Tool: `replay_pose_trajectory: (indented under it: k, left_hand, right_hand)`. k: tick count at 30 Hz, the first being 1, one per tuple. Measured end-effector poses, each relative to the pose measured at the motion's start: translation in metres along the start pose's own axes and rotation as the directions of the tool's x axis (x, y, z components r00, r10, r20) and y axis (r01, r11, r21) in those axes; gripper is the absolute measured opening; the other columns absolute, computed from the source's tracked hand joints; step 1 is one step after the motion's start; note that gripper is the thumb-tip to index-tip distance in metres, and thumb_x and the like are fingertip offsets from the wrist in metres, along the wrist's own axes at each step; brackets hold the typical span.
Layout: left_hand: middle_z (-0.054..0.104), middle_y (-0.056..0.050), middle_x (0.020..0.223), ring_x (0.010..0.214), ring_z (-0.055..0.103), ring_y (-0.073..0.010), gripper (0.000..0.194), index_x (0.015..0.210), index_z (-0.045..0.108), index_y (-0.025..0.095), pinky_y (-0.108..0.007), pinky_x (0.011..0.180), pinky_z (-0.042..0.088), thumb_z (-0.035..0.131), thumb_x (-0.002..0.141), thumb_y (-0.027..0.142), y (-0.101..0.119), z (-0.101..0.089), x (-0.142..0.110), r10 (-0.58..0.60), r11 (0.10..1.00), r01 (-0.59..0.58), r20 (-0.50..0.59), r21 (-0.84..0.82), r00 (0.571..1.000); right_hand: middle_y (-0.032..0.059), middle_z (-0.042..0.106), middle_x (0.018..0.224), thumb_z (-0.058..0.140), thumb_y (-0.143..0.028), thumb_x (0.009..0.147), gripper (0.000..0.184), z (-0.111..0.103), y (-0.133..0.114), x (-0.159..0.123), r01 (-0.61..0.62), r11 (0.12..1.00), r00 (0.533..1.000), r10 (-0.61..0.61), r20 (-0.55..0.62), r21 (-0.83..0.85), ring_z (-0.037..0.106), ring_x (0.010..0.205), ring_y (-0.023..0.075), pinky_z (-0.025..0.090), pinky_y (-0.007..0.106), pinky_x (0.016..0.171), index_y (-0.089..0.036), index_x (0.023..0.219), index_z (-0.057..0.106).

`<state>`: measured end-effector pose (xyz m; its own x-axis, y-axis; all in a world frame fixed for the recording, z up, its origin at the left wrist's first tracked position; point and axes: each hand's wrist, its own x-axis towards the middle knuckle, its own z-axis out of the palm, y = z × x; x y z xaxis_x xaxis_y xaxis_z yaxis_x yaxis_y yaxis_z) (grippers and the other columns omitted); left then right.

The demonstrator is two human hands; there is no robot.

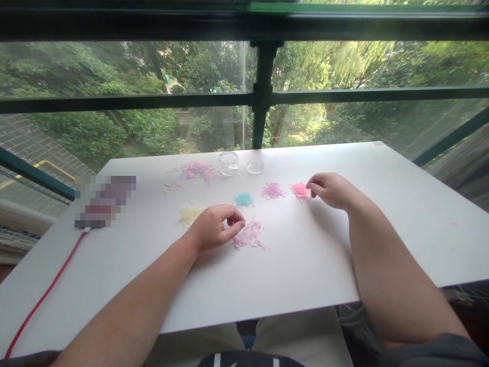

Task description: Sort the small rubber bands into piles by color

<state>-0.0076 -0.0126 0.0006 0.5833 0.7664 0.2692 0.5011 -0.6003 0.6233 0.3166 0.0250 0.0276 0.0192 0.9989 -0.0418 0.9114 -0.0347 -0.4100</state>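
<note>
My left hand (218, 228) is closed in a pinch, thumb and forefinger together at the left edge of a mixed pink and lilac pile (249, 235) of thin bands that look like small rubber bands. Whatever is between those fingertips is too small to make out. Over on the right, my right hand (327, 189) is pinched at the edge of a bright pink pile (300, 191); its fingertips hide anything they hold. Between the hands lie a lilac pile (272, 190) and a turquoise pile (243, 199). A yellow pile (189, 215) sits just beyond my left hand.
A larger mixed pile (197, 171) lies at the back of the white table (290, 275), beside a clear round jar (228, 164) and a clear lid (255, 167). At left lies a blurred-out device (107, 201) with a red cable (48, 290). Windows border the far edge.
</note>
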Motion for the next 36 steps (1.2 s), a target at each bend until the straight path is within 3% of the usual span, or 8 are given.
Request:
replay_pose_trajectory:
  k: [5, 8, 17, 21, 23, 25, 30, 36]
  left_hand:
    - [0.065, 0.0, 0.073, 0.065, 0.057, -0.0097, 0.01, 0.078, 0.064, 0.018, -0.022, 0.064, 0.044, 0.055, 0.08, 0.021, 0.001, 0.0, 0.0, -0.001, 1.0, 0.001, 0.009, 0.004, 1.0]
    - [0.065, 0.001, 0.073, 0.066, 0.057, -0.0096, 0.009, 0.078, 0.064, 0.018, -0.022, 0.065, 0.044, 0.055, 0.08, 0.021, 0.001, -0.001, 0.0, -0.002, 1.0, 0.002, 0.007, 0.006, 1.0]
    - [0.065, 0.0, 0.074, 0.067, 0.058, -0.0105, 0.01, 0.079, 0.064, 0.018, -0.022, 0.066, 0.045, 0.055, 0.08, 0.021, 0.0, -0.001, 0.0, -0.003, 1.0, 0.002, 0.014, 0.019, 1.0]
    - [0.066, -0.002, 0.078, 0.07, 0.06, -0.0122, 0.012, 0.082, 0.065, 0.018, -0.024, 0.067, 0.046, 0.055, 0.08, 0.025, 0.0, 0.0, 0.001, -0.04, 0.999, 0.038, 0.046, 0.033, 0.998]
    - [0.066, -0.002, 0.081, 0.073, 0.06, -0.0133, 0.014, 0.085, 0.065, 0.018, -0.024, 0.067, 0.047, 0.055, 0.08, 0.027, 0.0, 0.001, 0.001, -0.069, 0.997, 0.066, 0.064, 0.044, 0.996]
    - [0.066, -0.003, 0.083, 0.074, 0.06, -0.0136, 0.016, 0.087, 0.066, 0.019, -0.024, 0.066, 0.047, 0.055, 0.081, 0.028, 0.0, 0.001, 0.001, -0.093, 0.994, 0.089, 0.071, 0.057, 0.993]
    - [0.066, -0.003, 0.084, 0.07, 0.06, -0.0129, 0.017, 0.09, 0.066, 0.019, -0.024, 0.064, 0.048, 0.054, 0.08, 0.026, -0.002, 0.002, 0.001, -0.126, 0.989, 0.12, 0.074, 0.082, 0.989]
    - [0.067, -0.002, 0.082, 0.07, 0.06, -0.0134, 0.017, 0.088, 0.067, 0.019, -0.023, 0.063, 0.047, 0.054, 0.078, 0.024, -0.001, 0.0, 0.001, -0.145, 0.985, 0.134, 0.101, 0.104, 0.984]
  right_hand:
    - [0.0021, 0.073, 0.082, 0.045, -0.024, 0.08, 0.017, 0.007, -0.007, 0.0, 0.064, 0.987, 0.99, -0.082, 0.115, 0.148, 0.045, 0.045, 0.0086, 0.036, 0.022, 0.047, -0.018, 0.087, 0.059]
    - [0.0029, 0.073, 0.083, 0.044, -0.023, 0.081, 0.015, 0.009, -0.008, 0.0, 0.042, 0.987, 0.987, -0.065, 0.146, 0.156, 0.047, 0.043, 0.0082, 0.037, 0.022, 0.048, -0.018, 0.087, 0.057]
    - [0.0027, 0.072, 0.079, 0.045, -0.024, 0.078, 0.017, 0.008, -0.004, 0.003, 0.017, 0.988, 0.995, -0.001, -0.101, 0.154, 0.041, 0.043, 0.0085, 0.033, 0.023, 0.046, -0.018, 0.085, 0.06]
    - [0.0024, 0.065, 0.067, 0.048, -0.027, 0.078, 0.017, 0.02, -0.017, -0.001, 0.176, 0.966, 0.981, -0.156, -0.113, 0.189, 0.047, 0.051, 0.0103, 0.036, 0.023, 0.052, -0.017, 0.081, 0.061]
    - [0.0017, 0.061, 0.065, 0.051, -0.029, 0.077, 0.017, 0.029, -0.029, -0.007, 0.316, 0.929, 0.948, -0.319, -0.015, 0.193, 0.049, 0.056, 0.0114, 0.037, 0.023, 0.055, -0.016, 0.08, 0.062]
    - [0.0012, 0.06, 0.066, 0.054, -0.029, 0.076, 0.017, 0.038, -0.041, -0.014, 0.415, 0.891, 0.886, -0.442, 0.142, 0.185, 0.049, 0.057, 0.0114, 0.036, 0.022, 0.055, -0.017, 0.083, 0.064]
    - [-0.0003, 0.06, 0.067, 0.059, -0.025, 0.074, 0.022, 0.049, -0.063, -0.027, 0.508, 0.818, 0.767, -0.572, 0.292, 0.268, 0.047, 0.056, 0.0096, 0.035, 0.021, 0.054, -0.018, 0.094, 0.066]
    - [0.0017, 0.064, 0.071, 0.062, -0.022, 0.071, 0.011, 0.051, -0.065, -0.027, 0.543, 0.81, 0.754, -0.586, 0.296, 0.221, 0.053, 0.061, 0.0113, 0.038, 0.023, 0.057, -0.018, 0.08, 0.067]
